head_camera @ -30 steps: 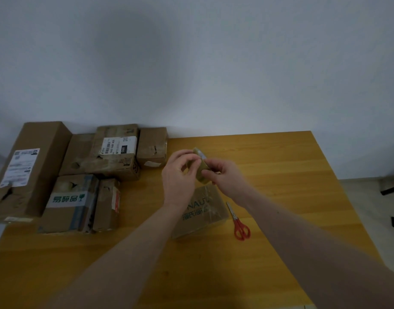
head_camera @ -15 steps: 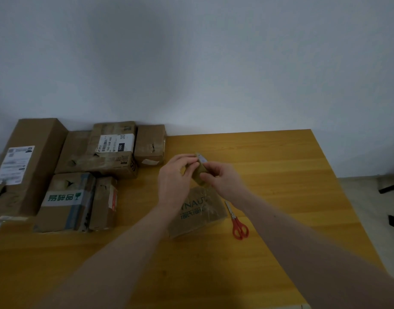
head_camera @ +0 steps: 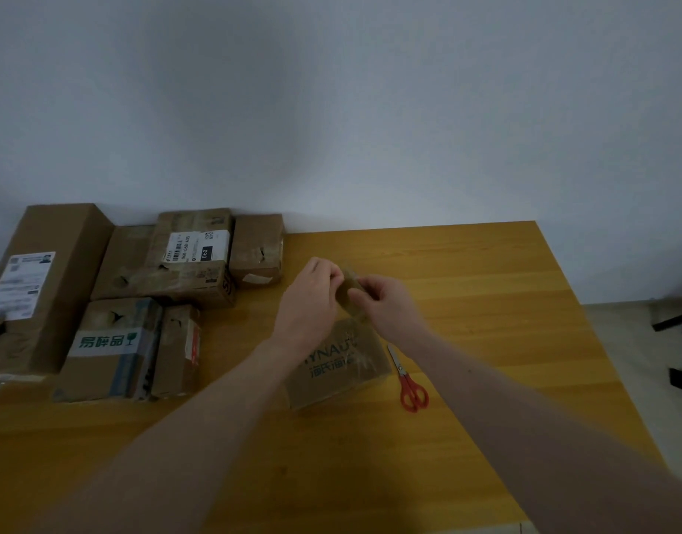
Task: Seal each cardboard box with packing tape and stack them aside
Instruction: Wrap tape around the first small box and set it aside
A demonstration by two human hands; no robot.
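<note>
We find the roll of tape held in the air between both hands, directly above the far end of the box that lies on the worktop below the wrists, toward 6 o'clock from the roll. The box's long axis runs roughly from 8 o'clock to 2 o'clock, and both hands are about equally near it. The left hand pinches the roll's left edge with its fingers curled; the right hand grips the right side, its fingertips bent onto the roll, apparently picking for the free end, though blur hides it. Both forearms reach forward and converge. The scissors lie just beside the box at 3 o'clock. More boxes sit well apart at 9 o'clock.
</note>
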